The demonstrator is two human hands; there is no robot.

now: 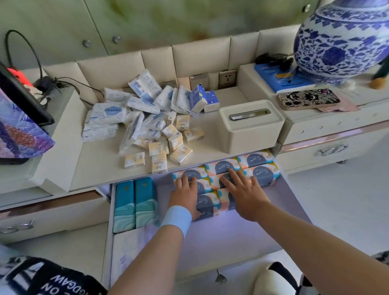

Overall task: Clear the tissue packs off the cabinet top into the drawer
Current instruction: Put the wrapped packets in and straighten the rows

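While the cabinet top (106, 170) at frame centre carries a loose heap of tissue packs, the job reads as well short of done. Open drawer (297, 201), lower centre: part filled, with two teal packs (135, 204) at its left and rows of blue-and-orange "S.pure" packs (259, 165) along its back; front half bare. Heap: white-and-blue packs (106, 116) toward the upper left, small cream "Face" packs (158, 148) nearer the front edge, beside a beige tissue box (250, 127). Left hand (185, 195) and right hand (243, 191) both lie flat, fingers spread, pressing on the S.pure rows; neither grips anything. Judgement: stowed rows being squared. Remaining heap sits above the hands in frame, apart from both.
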